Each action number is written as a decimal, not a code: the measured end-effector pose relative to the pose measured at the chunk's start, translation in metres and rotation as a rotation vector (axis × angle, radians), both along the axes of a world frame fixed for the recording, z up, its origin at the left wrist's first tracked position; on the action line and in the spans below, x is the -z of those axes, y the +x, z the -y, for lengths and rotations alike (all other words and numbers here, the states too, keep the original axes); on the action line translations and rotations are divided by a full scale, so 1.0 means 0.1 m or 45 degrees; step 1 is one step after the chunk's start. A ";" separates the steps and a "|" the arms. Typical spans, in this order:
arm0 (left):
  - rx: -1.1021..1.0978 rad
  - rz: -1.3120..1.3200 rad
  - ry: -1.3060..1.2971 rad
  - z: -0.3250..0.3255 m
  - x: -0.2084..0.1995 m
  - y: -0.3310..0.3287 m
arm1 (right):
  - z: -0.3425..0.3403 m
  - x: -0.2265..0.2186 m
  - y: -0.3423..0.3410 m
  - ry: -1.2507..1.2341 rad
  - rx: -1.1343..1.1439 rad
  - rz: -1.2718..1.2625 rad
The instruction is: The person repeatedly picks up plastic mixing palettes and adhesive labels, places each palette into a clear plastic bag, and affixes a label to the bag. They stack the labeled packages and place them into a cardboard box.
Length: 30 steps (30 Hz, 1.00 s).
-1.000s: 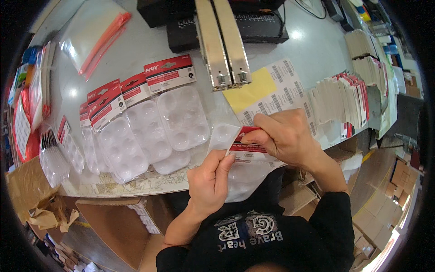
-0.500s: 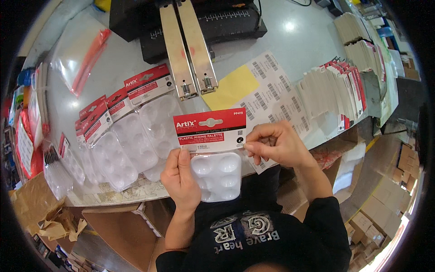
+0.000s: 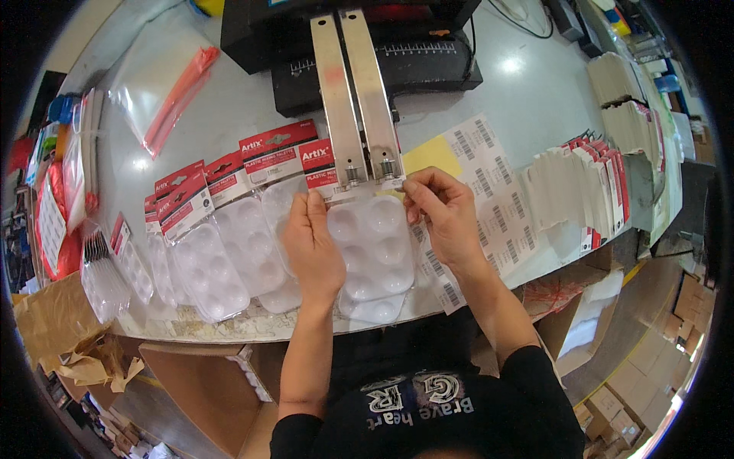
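My left hand [image 3: 313, 245] and my right hand [image 3: 443, 214] hold a clear plastic palette pack [image 3: 373, 243] with a red header card by its two upper corners. The card's top edge lies under the two long metal arms [image 3: 353, 92] of a black machine [image 3: 359, 46] at the back of the table. A row of similar palette packs [image 3: 222, 229] with red cards lies overlapping to the left of my left hand.
White barcode label sheets [image 3: 489, 191] and a yellow sheet [image 3: 432, 153] lie to the right. A fanned stack of folded cards [image 3: 589, 180] runs along the right edge. Clear bags with red strips [image 3: 164, 88] lie far left. Cardboard boxes [image 3: 191, 375] stand under the table.
I have carried the palette pack away from my body and onto the table, sliding its red header card under the machine's metal arms. Both hands kept their hold throughout.
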<state>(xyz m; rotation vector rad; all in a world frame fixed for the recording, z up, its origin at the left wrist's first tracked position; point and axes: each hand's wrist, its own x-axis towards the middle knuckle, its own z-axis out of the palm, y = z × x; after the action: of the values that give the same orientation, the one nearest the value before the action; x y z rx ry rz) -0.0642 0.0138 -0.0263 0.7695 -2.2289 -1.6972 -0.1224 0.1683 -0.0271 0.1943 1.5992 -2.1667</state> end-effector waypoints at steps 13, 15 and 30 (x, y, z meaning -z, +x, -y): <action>-0.276 0.495 -0.664 0.89 -0.51 0.42 | -1.46 -0.41 0.65 1.023 -0.041 -0.491; -0.180 0.525 -1.231 0.79 -0.50 0.43 | -1.77 -0.34 0.81 1.090 0.104 -0.299; 0.481 0.316 -1.543 0.83 -0.07 0.52 | -3.73 0.25 -0.17 2.151 0.144 -0.192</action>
<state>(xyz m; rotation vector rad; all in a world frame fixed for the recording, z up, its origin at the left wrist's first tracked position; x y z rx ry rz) -0.0123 -0.0694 -0.0197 0.2328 -3.0271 -0.0703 -0.1399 0.5411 -0.0521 0.5805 3.0419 -0.3141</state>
